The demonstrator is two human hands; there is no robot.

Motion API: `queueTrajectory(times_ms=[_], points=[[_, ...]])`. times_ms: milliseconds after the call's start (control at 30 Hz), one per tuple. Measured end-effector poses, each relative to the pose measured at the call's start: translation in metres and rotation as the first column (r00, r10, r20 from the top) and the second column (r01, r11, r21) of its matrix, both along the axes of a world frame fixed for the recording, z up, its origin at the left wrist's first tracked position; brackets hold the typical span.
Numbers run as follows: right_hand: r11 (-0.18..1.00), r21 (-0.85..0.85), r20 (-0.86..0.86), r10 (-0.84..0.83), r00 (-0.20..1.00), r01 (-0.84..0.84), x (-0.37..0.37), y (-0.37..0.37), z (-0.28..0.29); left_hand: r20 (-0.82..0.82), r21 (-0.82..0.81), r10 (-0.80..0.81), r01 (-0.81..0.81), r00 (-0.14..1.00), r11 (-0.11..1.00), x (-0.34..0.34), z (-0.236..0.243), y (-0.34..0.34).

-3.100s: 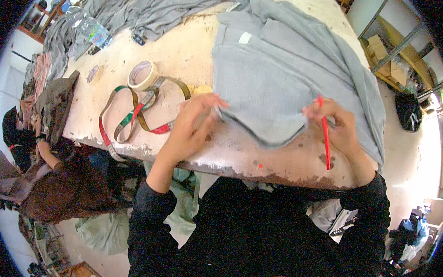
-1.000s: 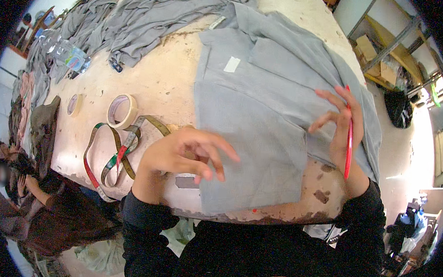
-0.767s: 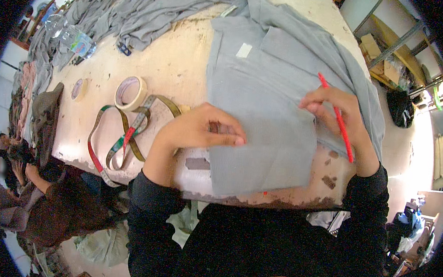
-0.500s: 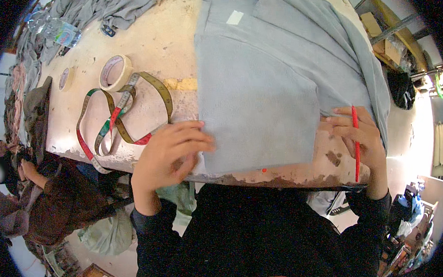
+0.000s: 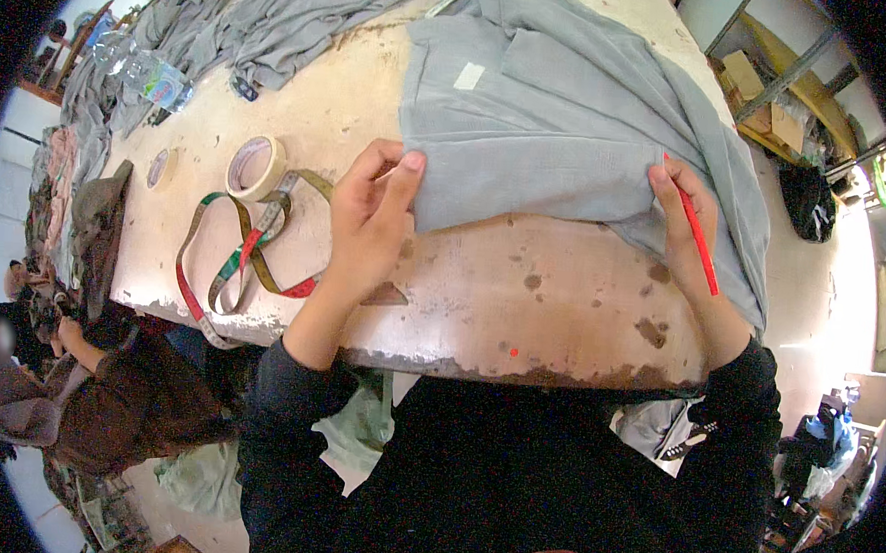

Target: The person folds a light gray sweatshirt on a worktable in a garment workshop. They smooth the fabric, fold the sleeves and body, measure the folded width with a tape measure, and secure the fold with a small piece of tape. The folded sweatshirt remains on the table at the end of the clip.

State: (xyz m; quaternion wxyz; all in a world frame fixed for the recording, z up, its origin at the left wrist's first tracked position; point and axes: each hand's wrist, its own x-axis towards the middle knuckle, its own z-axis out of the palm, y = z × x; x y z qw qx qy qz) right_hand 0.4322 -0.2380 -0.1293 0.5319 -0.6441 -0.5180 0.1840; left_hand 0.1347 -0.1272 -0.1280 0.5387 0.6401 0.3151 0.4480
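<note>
A grey fabric garment (image 5: 573, 93) lies on the worktable, its near part folded back on itself. My left hand (image 5: 375, 198) pinches the fold's left edge, thumb on top. At the right end of the fold, my right hand (image 5: 689, 214) grips the cloth between thumb and fingers. A red pen (image 5: 698, 240) is also held in that hand, slanting down along the palm. A small pale strip of tape (image 5: 469, 76) sits on the garment's upper left. Fingers under the cloth are partly hidden.
Left of my hands lie a looped tape measure (image 5: 234, 256), a masking tape roll (image 5: 255, 168) and a smaller roll (image 5: 162, 169). A plastic bottle (image 5: 143, 73) and heaped grey cloth (image 5: 295, 33) are farther back. Another person (image 5: 126, 390) works at left. The worn table edge (image 5: 518, 369) is nearest me.
Both hands have closed on the cloth and moved away from me. The garment's near part is now folded back, baring the tabletop near the edge.
</note>
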Motion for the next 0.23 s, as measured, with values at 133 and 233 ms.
queueTrajectory(times_ms=[133, 233], points=[[0.995, -0.029, -0.035, -0.099, 0.994, 0.098, 0.004, 0.004, -0.005, 0.023, 0.02, -0.024, 0.024, 0.999, 1.0, 0.024, -0.012, 0.025], [0.976, -0.107, -0.027, -0.194, 0.981, 0.19, 0.009, 0.004, -0.011, -0.049, 0.03, -0.095, 0.097, 0.994, 0.995, 0.016, -0.031, 0.03]])
